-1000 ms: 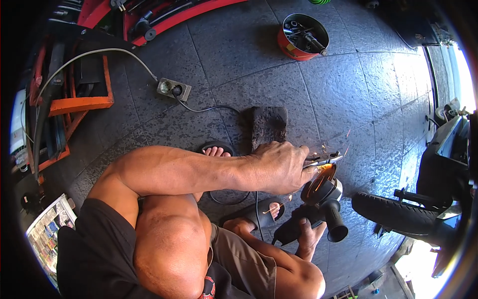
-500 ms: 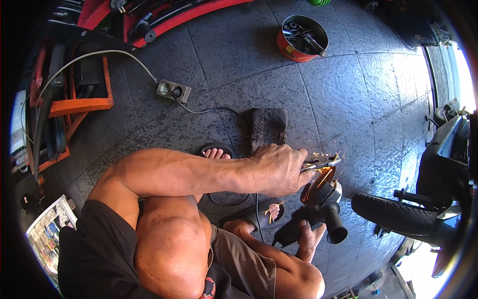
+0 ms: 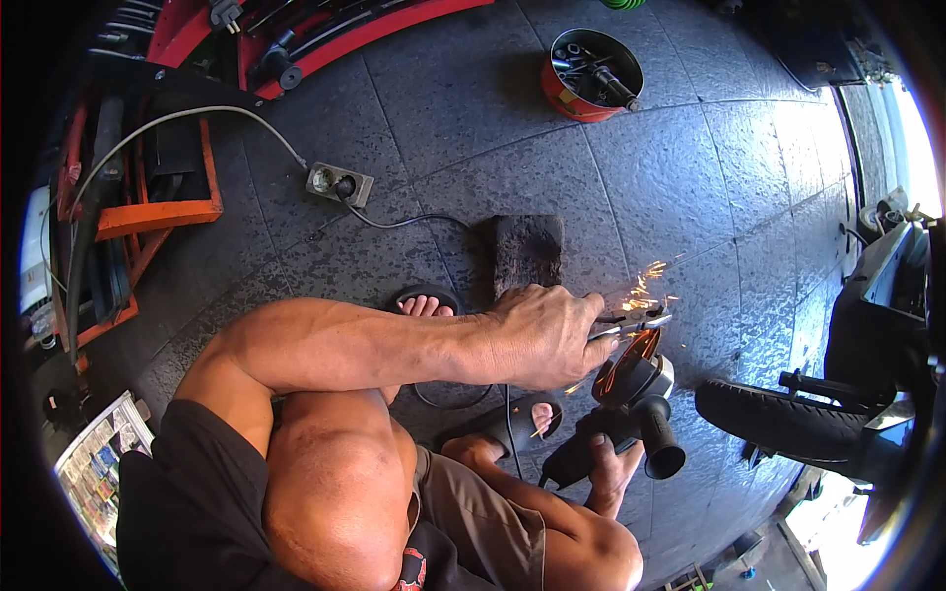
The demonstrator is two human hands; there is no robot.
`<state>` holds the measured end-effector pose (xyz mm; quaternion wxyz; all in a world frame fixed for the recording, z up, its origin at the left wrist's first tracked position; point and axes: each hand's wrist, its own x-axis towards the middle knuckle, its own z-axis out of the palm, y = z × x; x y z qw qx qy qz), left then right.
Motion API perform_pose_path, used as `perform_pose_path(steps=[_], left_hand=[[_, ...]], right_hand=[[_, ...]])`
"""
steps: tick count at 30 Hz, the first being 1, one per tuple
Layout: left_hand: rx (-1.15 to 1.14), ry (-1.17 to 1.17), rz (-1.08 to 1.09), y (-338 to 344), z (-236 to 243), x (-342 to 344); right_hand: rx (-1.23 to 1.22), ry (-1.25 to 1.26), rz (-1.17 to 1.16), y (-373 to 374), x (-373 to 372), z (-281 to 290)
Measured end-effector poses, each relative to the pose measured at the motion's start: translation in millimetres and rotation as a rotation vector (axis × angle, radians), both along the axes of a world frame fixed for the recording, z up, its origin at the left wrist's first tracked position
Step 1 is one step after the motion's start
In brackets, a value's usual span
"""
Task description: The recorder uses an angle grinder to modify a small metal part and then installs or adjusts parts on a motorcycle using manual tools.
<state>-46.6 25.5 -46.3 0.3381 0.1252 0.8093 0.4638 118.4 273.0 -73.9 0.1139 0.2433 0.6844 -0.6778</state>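
Note:
My left hand [image 3: 552, 333] is closed round a pair of pliers [image 3: 642, 321], its arm reaching across my raised knee. The pliers' jaws are at the upper edge of the disc of an angle grinder [image 3: 639, 382], and orange sparks [image 3: 645, 284] fly up from there. Any small piece in the jaws is too hard to make out. Below, my right hand [image 3: 613, 467] grips the grinder's dark body, thumb on top. A black side handle [image 3: 661, 443] sticks out from the grinder toward me. My right wrist is partly behind my bent leg.
A dark, worn block [image 3: 528, 251] lies on the tiled floor beyond my left hand. The power cord runs to a socket block [image 3: 338, 185]. A red tin of metal parts [image 3: 576, 106] stands farther off. An orange metal frame [image 3: 158, 213] is at left, a black tyre [image 3: 778, 422] at right.
Sparks now spray higher, up and away beyond the pliers; before, they stayed close round the disc. Both hands hold nearly the same place, and the view has shifted slightly.

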Motion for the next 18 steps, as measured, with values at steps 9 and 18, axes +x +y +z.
perform_pose_path(steps=[9,18], left_hand=[[0.007,0.032,0.014,0,-2,2],[-0.013,0.058,0.02,1,-2,3]], right_hand=[[0.059,-0.044,-0.004,-10,-6,11],[0.039,-0.051,-0.031,-7,-3,9]])
